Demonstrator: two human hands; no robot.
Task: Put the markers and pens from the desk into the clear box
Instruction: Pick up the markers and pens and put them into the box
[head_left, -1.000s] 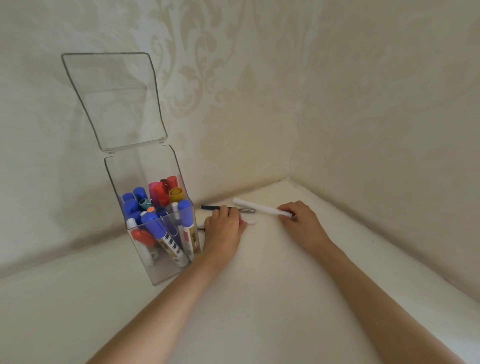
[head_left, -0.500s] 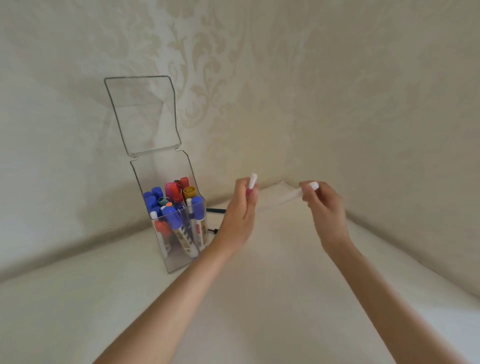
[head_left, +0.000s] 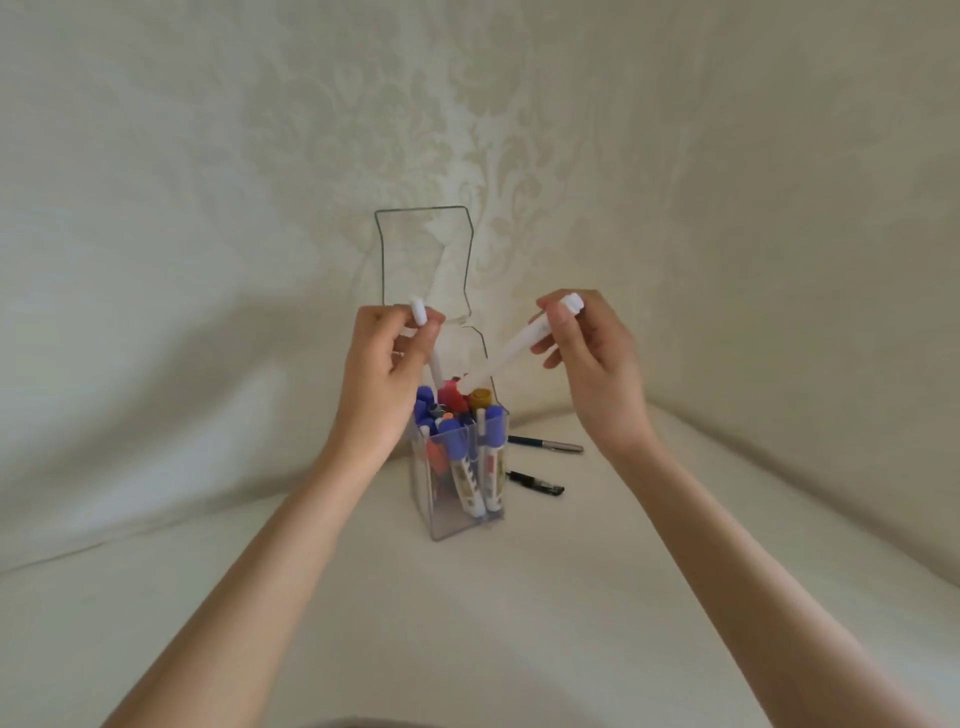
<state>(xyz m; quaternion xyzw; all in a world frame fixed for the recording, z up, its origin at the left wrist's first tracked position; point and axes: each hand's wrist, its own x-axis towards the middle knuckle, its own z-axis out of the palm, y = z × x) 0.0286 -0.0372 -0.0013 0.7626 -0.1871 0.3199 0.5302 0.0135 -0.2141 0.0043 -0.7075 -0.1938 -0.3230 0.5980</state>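
Both hands pinching white pens: left hand (head_left: 387, 358), right hand (head_left: 582, 343). Best drop tips-first into clear box (head_left: 462, 519) gaps, one at a time.

Two bare forearms enter from the bottom edge, one on each side. No sleeve shows on either as far as the frame reaches. The left hand (head_left: 387, 364) and the right hand (head_left: 592, 358) wear no gloves. Both wrists are plain. The thumbnail on the right hand is short and unpainted. Fine detail of the left fingers (head_left: 410, 353) is too blurred to tell.
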